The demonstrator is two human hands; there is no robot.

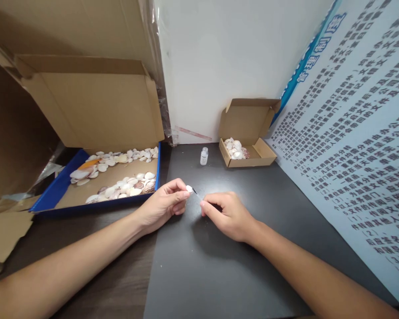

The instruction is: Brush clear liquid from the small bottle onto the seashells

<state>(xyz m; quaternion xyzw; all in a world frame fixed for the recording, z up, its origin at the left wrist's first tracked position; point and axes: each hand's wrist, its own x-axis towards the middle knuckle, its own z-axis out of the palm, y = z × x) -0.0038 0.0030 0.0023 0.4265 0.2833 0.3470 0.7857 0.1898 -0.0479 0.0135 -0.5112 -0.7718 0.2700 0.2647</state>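
Note:
Between the thumb and forefinger of my left hand (168, 199) is a small white seashell (189, 189). My right hand (228, 215) pinches the end of a small brush (197, 194), a thin clear stem with a dark tip. That tip meets the shell's edge or lies very close to it; I cannot tell which. Beyond my hands a small glass bottle (204, 157) with a white label stands upright and uncapped on the dark mat.
At left, an open blue-sided cardboard box (78, 188) holds many shells in two rows. A smaller open cardboard box (249, 163) with white and pinkish shells stands at the back right. A white panel (219, 57) and a printed poster (352, 133) border the dark mat (199, 274).

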